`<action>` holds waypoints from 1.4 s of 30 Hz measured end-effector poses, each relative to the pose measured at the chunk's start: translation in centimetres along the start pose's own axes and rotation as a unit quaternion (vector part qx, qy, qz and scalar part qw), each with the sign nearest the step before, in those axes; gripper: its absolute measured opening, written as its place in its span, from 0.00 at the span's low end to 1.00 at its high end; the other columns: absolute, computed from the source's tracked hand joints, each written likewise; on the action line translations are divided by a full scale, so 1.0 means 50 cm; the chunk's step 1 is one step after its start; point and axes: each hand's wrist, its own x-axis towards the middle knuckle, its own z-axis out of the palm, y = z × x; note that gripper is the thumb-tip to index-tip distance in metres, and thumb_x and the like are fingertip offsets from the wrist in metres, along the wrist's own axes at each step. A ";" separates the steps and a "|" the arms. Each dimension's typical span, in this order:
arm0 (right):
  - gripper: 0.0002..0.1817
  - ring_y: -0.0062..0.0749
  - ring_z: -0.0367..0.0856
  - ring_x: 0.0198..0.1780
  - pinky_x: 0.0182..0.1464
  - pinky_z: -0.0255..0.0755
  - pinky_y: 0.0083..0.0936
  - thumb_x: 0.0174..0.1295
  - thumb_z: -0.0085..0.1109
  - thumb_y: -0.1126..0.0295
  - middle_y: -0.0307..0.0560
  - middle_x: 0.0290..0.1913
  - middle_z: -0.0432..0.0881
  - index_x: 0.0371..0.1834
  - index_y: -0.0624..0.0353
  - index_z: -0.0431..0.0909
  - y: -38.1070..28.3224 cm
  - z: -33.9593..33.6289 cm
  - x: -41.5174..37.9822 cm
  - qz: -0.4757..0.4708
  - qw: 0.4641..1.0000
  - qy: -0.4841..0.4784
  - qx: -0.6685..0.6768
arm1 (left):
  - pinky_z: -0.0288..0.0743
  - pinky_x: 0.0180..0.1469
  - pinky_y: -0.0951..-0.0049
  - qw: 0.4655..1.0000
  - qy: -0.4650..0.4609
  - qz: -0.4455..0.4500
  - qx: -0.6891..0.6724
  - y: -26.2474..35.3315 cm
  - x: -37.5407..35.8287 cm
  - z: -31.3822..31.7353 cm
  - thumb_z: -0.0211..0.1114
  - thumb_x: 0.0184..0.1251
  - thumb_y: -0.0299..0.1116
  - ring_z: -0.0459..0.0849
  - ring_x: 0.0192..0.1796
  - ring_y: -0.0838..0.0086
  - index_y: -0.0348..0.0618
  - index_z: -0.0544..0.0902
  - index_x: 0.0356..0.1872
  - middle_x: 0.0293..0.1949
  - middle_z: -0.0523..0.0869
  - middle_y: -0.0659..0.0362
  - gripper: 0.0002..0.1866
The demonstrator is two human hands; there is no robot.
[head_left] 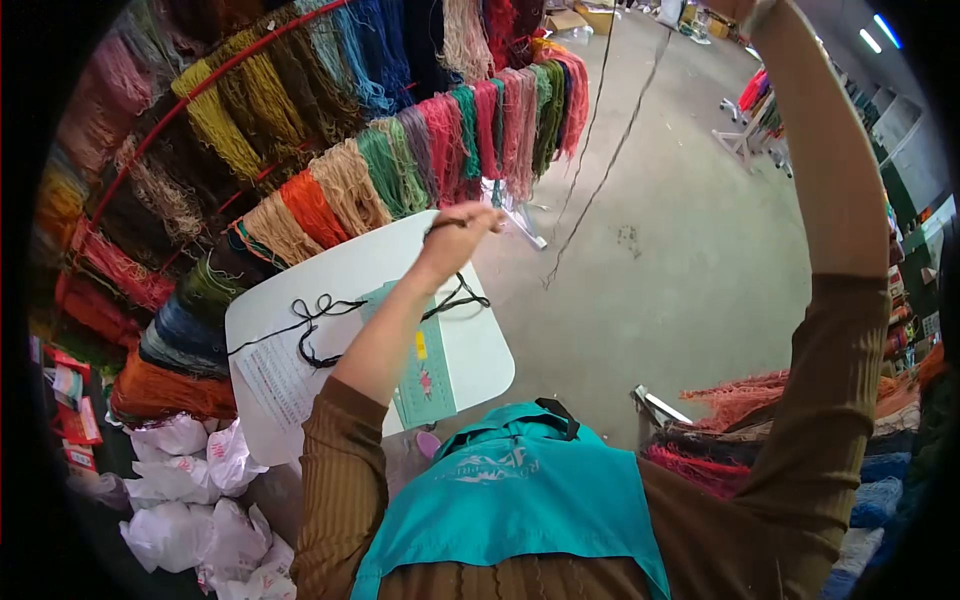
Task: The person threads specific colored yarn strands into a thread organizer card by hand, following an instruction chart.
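My left hand (pixel 462 242) is closed above the white table (pixel 492 352), with a dark strand of yarn crossing it near the thumb. More black yarn (pixel 322 312) lies in loops on the table, partly under my left forearm. A light green booklet (pixel 428 390) with a yellow label and a printed sheet (pixel 270 385) lie beneath the yarn. My right arm is raised high. Only part of my right hand (pixel 738 8) shows at the top edge, and its fingers are cut off. Two long dark strands (pixel 622 145) hang down from the top of the view over the floor.
Racks hung with colourful yarn skeins (pixel 440 140) stand at the left and back. White plastic bags (pixel 190 500) are piled at lower left. Another yarn rack (pixel 730 410) is close on my right. A white rack foot (pixel 525 228) stands on the grey floor (pixel 690 250) past the table.
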 end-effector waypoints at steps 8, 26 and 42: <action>0.08 0.14 0.59 0.13 0.13 0.48 0.15 0.68 0.52 0.70 0.38 0.20 0.73 0.31 0.61 0.76 0.124 0.154 -0.119 0.118 0.972 -0.201 -0.036 | 0.55 0.22 0.87 0.991 0.061 0.009 -0.121 0.165 0.025 0.014 0.58 0.72 0.37 0.65 0.20 0.88 0.40 0.74 0.60 0.24 0.79 0.66 0.20; 0.08 0.14 0.56 0.16 0.14 0.47 0.14 0.68 0.53 0.71 0.38 0.28 0.75 0.44 0.65 0.76 0.295 -0.595 0.044 0.050 0.951 0.159 0.260 | 0.66 0.40 0.78 0.981 -0.072 -0.178 0.025 -0.016 -0.050 0.000 0.54 0.69 0.36 0.74 0.31 0.82 0.40 0.83 0.33 0.21 0.79 0.66 0.13; 0.11 0.19 0.53 0.17 0.19 0.46 0.19 0.68 0.46 0.75 0.40 0.22 0.67 0.43 0.75 0.74 0.268 -0.703 0.072 -0.006 0.897 0.280 0.341 | 0.55 0.22 0.83 0.966 -0.008 -0.256 0.025 0.056 -0.137 -0.167 0.52 0.71 0.34 0.65 0.20 0.87 0.43 0.81 0.51 0.19 0.75 0.68 0.15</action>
